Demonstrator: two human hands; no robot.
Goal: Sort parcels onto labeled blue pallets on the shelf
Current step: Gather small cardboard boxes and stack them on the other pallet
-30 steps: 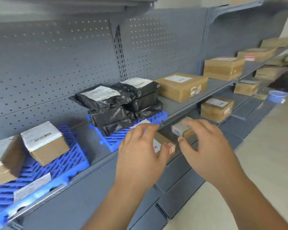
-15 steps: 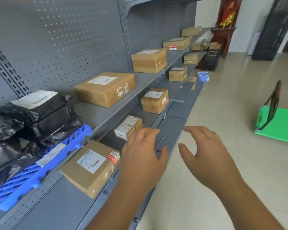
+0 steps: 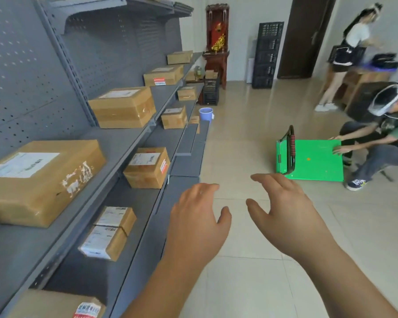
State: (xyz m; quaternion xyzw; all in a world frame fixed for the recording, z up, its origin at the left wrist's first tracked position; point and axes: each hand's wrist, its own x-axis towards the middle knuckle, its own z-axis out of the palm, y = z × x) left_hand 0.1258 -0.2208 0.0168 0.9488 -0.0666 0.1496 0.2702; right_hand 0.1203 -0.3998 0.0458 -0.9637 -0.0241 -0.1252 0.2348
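My left hand (image 3: pixel 198 216) and my right hand (image 3: pixel 283 207) hover side by side over the floor in front of the grey shelf (image 3: pixel 124 143), fingers spread and relaxed, holding nothing. A large cardboard parcel (image 3: pixel 39 177) lies on the upper shelf at the left. Two small labeled boxes (image 3: pixel 109 232) sit on the lower shelf just left of my left hand. Another brown box (image 3: pixel 147 167) stands farther along that lower shelf. No blue pallet shows in this view.
More cardboard parcels (image 3: pixel 123 106) line both shelf levels toward the back. A blue cup (image 3: pixel 205 114) sits on the lower shelf's far end. A crouching person holds a green flat trolley (image 3: pixel 313 162) on the tiled floor. Another person stands at the back right.
The view has swung right along the shelf; the blue pallets with black bags have left the frame. Both hands stayed open in front, now over the floor beside the lower shelf.
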